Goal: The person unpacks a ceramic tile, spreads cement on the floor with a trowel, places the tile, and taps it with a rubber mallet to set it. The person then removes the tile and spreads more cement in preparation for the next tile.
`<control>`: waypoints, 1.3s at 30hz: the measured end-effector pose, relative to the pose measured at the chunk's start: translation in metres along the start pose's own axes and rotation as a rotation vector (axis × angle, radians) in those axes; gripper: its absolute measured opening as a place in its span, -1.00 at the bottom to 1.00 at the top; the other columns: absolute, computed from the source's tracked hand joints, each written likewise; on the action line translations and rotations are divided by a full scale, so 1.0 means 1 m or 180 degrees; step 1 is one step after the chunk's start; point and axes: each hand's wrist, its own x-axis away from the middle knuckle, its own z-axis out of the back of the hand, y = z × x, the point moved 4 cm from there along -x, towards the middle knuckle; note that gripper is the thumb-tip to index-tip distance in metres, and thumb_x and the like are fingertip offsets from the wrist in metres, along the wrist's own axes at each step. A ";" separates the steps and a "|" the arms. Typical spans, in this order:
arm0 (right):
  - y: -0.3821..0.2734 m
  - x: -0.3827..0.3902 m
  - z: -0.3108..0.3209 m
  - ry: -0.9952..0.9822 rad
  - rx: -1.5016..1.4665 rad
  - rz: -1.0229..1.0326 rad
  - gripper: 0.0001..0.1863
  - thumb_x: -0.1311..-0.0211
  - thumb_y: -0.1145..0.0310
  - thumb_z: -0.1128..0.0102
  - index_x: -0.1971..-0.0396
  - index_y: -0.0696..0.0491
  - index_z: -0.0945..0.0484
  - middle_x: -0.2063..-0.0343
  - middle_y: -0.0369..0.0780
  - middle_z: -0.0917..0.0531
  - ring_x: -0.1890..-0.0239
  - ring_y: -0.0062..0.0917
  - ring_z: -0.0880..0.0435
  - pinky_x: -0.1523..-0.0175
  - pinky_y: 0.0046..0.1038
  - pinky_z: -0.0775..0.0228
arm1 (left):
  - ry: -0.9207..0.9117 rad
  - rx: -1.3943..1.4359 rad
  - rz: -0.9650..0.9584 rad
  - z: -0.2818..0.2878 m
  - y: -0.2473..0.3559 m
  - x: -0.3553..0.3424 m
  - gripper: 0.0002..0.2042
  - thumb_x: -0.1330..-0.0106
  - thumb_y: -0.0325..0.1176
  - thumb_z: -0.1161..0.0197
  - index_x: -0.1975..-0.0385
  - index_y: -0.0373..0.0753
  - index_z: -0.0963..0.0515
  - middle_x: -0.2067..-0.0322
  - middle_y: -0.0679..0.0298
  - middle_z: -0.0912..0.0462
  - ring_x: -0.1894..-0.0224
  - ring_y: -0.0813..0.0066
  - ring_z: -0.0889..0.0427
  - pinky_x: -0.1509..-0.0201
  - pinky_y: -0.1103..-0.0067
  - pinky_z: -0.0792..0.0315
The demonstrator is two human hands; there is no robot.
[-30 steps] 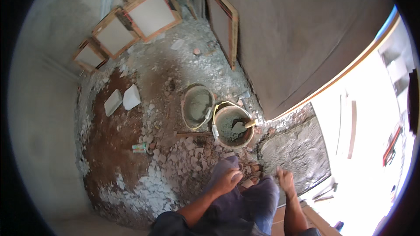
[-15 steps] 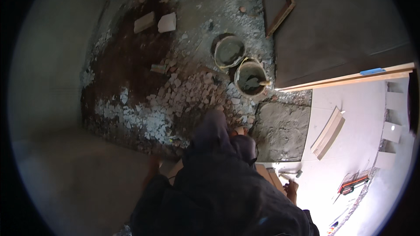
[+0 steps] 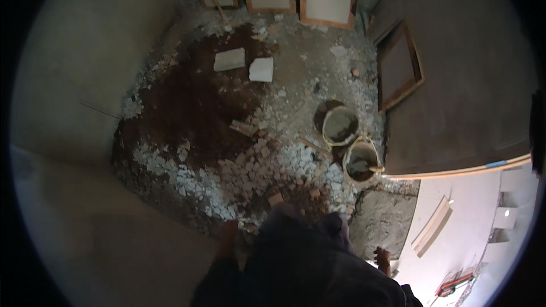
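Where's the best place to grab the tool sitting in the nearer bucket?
Take the tool by its handle end, which juts over the right rim of the nearer bucket. Come from the right and above; its other end lies down in the bucket's dark mix.

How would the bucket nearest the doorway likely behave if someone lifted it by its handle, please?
The bucket looks part full of grey mortar, so probably heavy. A tool rests across its rim and might slide off. It stands on loose rubble, so it may tip when set back.

Open rubble floor (image 3: 227,176) ahead; two buckets (image 3: 340,126) (one beside the other) crowding the right.
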 end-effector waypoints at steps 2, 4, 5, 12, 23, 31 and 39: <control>-0.010 0.003 -0.032 -0.0061 0.0538 0.0014 -0.73 -0.17 0.19 -0.09 0.39 0.06 -0.64 0.59 -0.17 -0.68 0.61 -0.37 -0.62 0.41 -0.28 -0.47 | 0.0367 0.1139 0.0637 -0.002 -0.048 0.003 -0.78 -0.32 -0.32 -0.02 0.11 -0.14 -0.54 0.16 0.08 -0.61 0.16 -0.02 -0.59 0.11 0.13 -0.43; -0.032 0.002 -0.064 -0.0525 0.1861 0.1496 -0.74 -0.18 0.19 -0.08 0.37 0.06 -0.64 0.60 -0.18 -0.68 0.59 -0.37 -0.63 0.41 -0.29 -0.47 | 0.0431 0.1868 0.1078 -0.010 -0.082 0.026 -0.77 -0.31 -0.32 -0.03 0.10 -0.16 -0.53 0.20 0.07 -0.63 0.15 0.00 -0.59 0.11 0.14 -0.43; -0.036 -0.005 -0.083 -0.0615 0.1943 0.1376 -0.73 -0.22 0.18 -0.05 0.34 0.04 -0.63 0.57 -0.20 -0.68 0.57 -0.37 -0.64 0.40 -0.27 -0.47 | 0.0427 0.2019 0.1131 -0.006 -0.095 0.033 -0.76 -0.31 -0.31 -0.04 0.09 -0.18 -0.53 0.22 0.07 -0.63 0.15 0.01 -0.60 0.10 0.15 -0.43; -0.135 -0.041 -0.170 -0.0265 0.4916 0.2830 -0.76 -0.21 0.23 -0.10 0.14 -0.11 -0.56 0.54 -0.32 -0.68 0.44 -0.44 -0.70 0.43 -0.26 -0.45 | -0.0546 0.0762 0.1002 0.073 -0.089 -0.031 -0.71 -0.23 -0.33 -0.21 0.10 -0.32 -0.53 0.21 -0.02 -0.62 0.17 0.10 -0.60 0.16 0.22 -0.45; -0.354 -0.064 -0.283 -0.0075 0.3188 0.3195 -0.76 -0.22 0.19 -0.02 0.31 -0.04 -0.62 0.37 -0.12 -0.67 0.29 -0.12 -0.67 0.22 -0.10 -0.51 | -0.0023 0.3026 0.0597 0.224 0.006 -0.293 -0.65 -0.27 -0.27 -0.17 0.03 -0.36 -0.49 0.19 -0.02 -0.61 0.22 0.14 -0.59 0.18 0.25 -0.46; -0.578 -0.162 -0.296 -0.0588 0.2585 0.1800 -0.70 -0.21 0.15 -0.04 0.26 0.01 -0.64 0.25 -0.12 -0.67 0.14 -0.22 -0.66 0.08 -0.18 -0.52 | -0.0154 0.3285 0.1233 0.325 0.072 -0.441 -0.60 -0.30 -0.22 -0.14 -0.01 -0.40 -0.46 0.17 -0.02 -0.61 0.25 0.17 -0.58 0.19 0.28 -0.46; -0.815 -0.107 -0.228 -0.0169 0.1154 0.2654 -0.69 -0.35 0.17 0.03 0.02 -0.05 -0.53 0.08 -0.18 -0.60 0.11 -0.16 -0.63 0.07 -0.20 -0.51 | 0.0209 0.3370 0.1725 0.443 0.054 -0.523 -0.55 -0.34 -0.17 -0.11 -0.06 -0.43 -0.43 0.15 -0.02 -0.60 0.29 0.20 -0.57 0.20 0.31 -0.47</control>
